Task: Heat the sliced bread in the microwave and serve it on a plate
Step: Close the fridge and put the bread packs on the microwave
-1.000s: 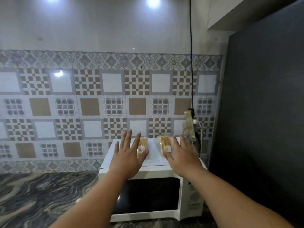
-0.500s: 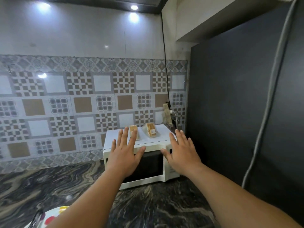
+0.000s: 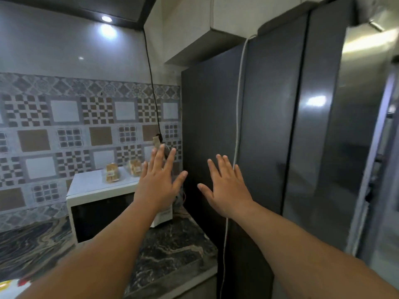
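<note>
A white microwave (image 3: 97, 190) with a dark door stands on the marble counter against the tiled wall, door closed. On its top lie two clear packs of sliced bread, one (image 3: 111, 172) nearer the middle and one (image 3: 135, 167) toward the right. My left hand (image 3: 158, 183) is raised with fingers spread in front of the microwave's right end, holding nothing. My right hand (image 3: 226, 186) is spread open too, held up before the dark fridge, well right of the microwave. A plate edge (image 3: 8, 287) with coloured marks shows at the bottom left corner.
A tall dark fridge (image 3: 269, 137) fills the right side, with a white cable (image 3: 237, 137) running down its front. A black cord (image 3: 152, 83) hangs down the wall to a plug behind the microwave. The dark marble counter (image 3: 172, 244) ends beside the fridge.
The view has swung right and pulled back from the microwave. Both hands have drifted right, away from the bread packs; the right hand now hovers before the fridge. Nothing was picked up.
</note>
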